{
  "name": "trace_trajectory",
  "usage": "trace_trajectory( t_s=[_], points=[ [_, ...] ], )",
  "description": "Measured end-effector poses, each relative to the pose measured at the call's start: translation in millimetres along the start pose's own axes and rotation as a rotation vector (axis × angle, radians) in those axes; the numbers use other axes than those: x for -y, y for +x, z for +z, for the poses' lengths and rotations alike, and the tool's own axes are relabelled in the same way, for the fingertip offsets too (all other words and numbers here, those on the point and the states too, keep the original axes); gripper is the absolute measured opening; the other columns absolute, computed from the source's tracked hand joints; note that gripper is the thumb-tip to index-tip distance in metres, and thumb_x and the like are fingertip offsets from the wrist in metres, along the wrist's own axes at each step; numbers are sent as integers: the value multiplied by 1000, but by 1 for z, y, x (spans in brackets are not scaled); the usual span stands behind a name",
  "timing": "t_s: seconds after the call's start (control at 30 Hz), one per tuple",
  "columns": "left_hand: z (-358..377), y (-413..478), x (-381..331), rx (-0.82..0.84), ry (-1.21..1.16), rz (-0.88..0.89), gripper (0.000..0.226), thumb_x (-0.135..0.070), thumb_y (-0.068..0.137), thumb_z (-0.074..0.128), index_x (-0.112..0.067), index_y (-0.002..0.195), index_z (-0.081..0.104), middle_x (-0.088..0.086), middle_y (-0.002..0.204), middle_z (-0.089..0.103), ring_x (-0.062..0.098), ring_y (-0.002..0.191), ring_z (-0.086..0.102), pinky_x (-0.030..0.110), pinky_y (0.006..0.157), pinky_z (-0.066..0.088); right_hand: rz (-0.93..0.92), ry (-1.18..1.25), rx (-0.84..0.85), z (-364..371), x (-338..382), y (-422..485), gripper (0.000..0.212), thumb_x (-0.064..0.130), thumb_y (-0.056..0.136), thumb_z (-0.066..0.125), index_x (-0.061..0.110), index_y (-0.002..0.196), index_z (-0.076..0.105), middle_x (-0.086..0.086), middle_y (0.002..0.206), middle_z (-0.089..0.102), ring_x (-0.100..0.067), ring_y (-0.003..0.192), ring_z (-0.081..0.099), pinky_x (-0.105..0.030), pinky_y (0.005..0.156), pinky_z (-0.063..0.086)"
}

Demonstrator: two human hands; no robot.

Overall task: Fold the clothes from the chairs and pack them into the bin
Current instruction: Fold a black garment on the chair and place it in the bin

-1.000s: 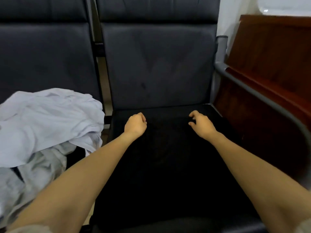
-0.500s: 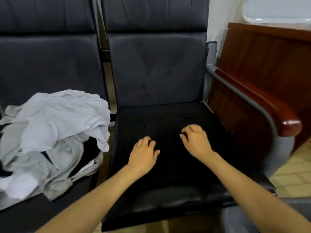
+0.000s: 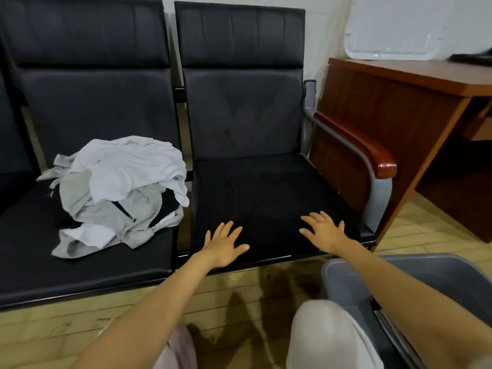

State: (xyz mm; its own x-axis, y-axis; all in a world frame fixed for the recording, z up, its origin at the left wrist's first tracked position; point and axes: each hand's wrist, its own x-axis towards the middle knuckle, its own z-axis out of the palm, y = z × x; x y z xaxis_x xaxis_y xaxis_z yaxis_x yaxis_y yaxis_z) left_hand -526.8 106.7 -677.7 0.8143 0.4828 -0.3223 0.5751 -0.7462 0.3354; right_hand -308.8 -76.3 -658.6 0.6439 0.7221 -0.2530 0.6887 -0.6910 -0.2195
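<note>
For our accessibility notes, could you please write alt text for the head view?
The left hand and right hand lie flat, fingers spread, on the seat of the right chair. Pale clothes are heaped on the left chair; a grey bin stands lower right.

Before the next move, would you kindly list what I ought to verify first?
1. Hands free: ok; left hand and right hand lie flat, fingers spread, on the right seat.
2. Clothes pile folded: not ok; it lies crumpled on the left seat.
3. Bin close by: ok; it stands below the right forearm.
4. Bin contents: cannot tell; mostly hidden.
5. Garment spread under the hands: cannot tell; black on black.
</note>
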Motion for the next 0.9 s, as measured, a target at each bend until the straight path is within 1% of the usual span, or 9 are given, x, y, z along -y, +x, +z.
trace_trajectory(
  t_s=[0.17,0.33,0.43,0.5,0.57,0.63,0.7,0.77,0.9],
  points=[
    [-5,-5,19,-352,-77,-130,47,-28,98,49,-13,141,37,11,144,37,30,131,37,41,105,35,226,289,-189,1,-29,-5,50,30,100,46,13,145,30,-17,145,35,-39,127,40,-53,104,37],
    [-20,-5,27,-299,-3,-268,37,-43,93,55,-18,120,54,4,121,59,26,117,51,38,96,33,254,144,-219,-2,-39,0,51,32,96,56,13,141,39,-14,139,43,-35,130,36,-47,105,37],
    [-31,-5,26,-247,-74,-276,36,-40,88,62,-18,116,59,1,115,61,24,115,54,35,94,33,239,63,-203,-9,-40,4,39,35,93,59,18,128,53,-11,130,50,-32,126,37,-45,101,35],
    [-36,-4,24,-231,-267,-245,32,-30,85,67,-12,110,62,4,105,63,24,105,59,30,82,41,194,34,-199,-13,-40,6,31,33,91,62,18,118,58,-10,122,51,-32,121,39,-43,98,35],
    [-40,-2,26,-240,-475,-220,26,-23,82,71,-10,103,62,5,101,63,21,95,60,28,76,43,102,60,-226,-19,-40,5,24,27,90,63,16,109,56,-9,113,53,-30,112,45,-41,92,39],
    [-44,-3,32,-294,-645,-232,26,-19,79,76,-12,98,59,4,103,62,21,94,59,29,78,45,22,166,-298,-27,-40,3,19,21,89,63,15,98,48,-8,94,57,-27,91,54,-38,79,42],
    [-45,-4,41,-349,-733,-264,31,-13,76,79,-12,96,55,6,107,59,24,98,59,34,85,48,-1,116,-432,-37,-39,2,23,20,88,65,16,98,44,-4,84,57,-25,83,56,-37,78,39],
    [-43,-6,49,-334,-649,-298,35,-7,76,78,-9,100,53,10,106,58,26,96,58,35,86,47,39,-67,-449,-40,-41,2,30,24,87,67,17,109,48,-4,100,60,-25,98,56,-39,89,36],
    [-37,-6,55,-278,-533,-315,51,-5,74,78,-4,118,52,10,100,58,29,98,60,40,89,47,132,-331,-324,-26,-41,3,48,27,86,65,21,130,46,-8,130,44,-29,125,34,-45,104,27]
  ],
)
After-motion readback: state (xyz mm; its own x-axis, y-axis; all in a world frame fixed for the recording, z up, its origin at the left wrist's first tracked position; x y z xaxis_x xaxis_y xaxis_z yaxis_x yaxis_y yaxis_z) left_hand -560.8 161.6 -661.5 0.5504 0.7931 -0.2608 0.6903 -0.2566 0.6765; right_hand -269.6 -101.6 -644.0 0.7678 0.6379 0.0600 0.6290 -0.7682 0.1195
